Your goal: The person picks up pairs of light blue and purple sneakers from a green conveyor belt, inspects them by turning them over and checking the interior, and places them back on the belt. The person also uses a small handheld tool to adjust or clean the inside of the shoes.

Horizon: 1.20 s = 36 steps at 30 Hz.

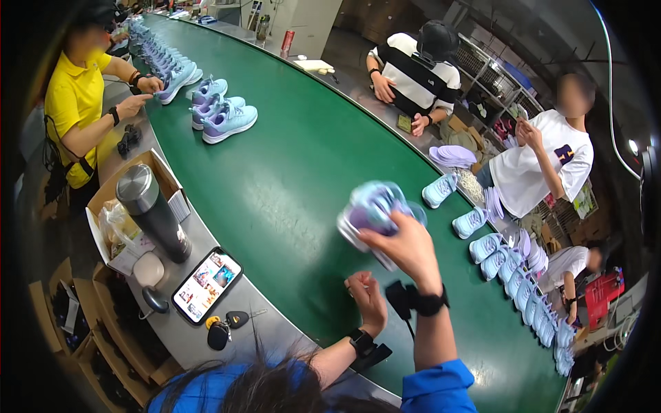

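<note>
A pair of light blue and lilac sneakers (pixel 372 210), smeared by motion, is held above the green belt in my right hand (pixel 406 244), its fingers wrapped round them. How the shoes lie against each other is hard to make out. My left hand (pixel 368 299) is just below and nearer to me, over the belt, fingers loosely bent and apart with nothing in them. Both wrists wear dark bands. Farther off on the left side of the belt, several matching sneakers (pixel 231 122) stand together.
The green conveyor belt (pixel 296 172) runs between metal edges. More sneakers (pixel 513 272) line its right side. At the left edge are a phone (pixel 206 286), keys (pixel 237 319), a thermos (pixel 155 213) and a cardboard box (pixel 103 230). Co-workers, one in a yellow shirt (pixel 72 96), stand along both sides.
</note>
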{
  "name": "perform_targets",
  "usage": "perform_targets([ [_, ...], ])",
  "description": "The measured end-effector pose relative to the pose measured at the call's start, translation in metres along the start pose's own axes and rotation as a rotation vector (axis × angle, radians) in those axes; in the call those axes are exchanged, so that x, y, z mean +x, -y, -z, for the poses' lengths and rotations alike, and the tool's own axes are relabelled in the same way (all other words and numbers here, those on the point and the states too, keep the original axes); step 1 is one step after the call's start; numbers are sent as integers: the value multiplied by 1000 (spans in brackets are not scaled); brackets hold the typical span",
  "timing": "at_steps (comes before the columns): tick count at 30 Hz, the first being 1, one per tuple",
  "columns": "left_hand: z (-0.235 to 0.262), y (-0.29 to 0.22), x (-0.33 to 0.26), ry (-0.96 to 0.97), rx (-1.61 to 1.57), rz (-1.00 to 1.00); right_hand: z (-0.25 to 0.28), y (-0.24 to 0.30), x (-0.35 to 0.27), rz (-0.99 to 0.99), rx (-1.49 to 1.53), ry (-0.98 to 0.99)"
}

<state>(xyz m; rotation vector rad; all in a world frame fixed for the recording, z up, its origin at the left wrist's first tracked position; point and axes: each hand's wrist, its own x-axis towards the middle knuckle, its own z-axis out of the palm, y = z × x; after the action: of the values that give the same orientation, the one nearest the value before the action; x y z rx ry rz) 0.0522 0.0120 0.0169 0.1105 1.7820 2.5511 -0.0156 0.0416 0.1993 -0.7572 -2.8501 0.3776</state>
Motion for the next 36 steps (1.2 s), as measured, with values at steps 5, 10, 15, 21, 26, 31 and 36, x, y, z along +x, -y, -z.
perform_targets([
  [5, -15, 20, -8, 60, 31, 49, -44, 65, 93, 383, 46, -87],
  [10, 8, 50, -12, 178, 9, -86, -82, 64, 81, 331, 478, 170],
  [15, -12, 24, -1, 48, -299, 433, -75, -62, 70, -120, 1046, 57],
  [21, -11, -5, -14, 183, -224, 496, -104, -242, 118, -596, 1482, -275],
  [26, -9, -10, -19, 268, -109, 460, -108, -284, 163, -509, 1670, -331],
  [31, -6, -7, -16, 270, -51, 441, -108, -278, 164, -587, 1584, -429],
  [36, -7, 2, -23, 338, 19, 332, -98, -306, 130, -736, 1545, -866],
])
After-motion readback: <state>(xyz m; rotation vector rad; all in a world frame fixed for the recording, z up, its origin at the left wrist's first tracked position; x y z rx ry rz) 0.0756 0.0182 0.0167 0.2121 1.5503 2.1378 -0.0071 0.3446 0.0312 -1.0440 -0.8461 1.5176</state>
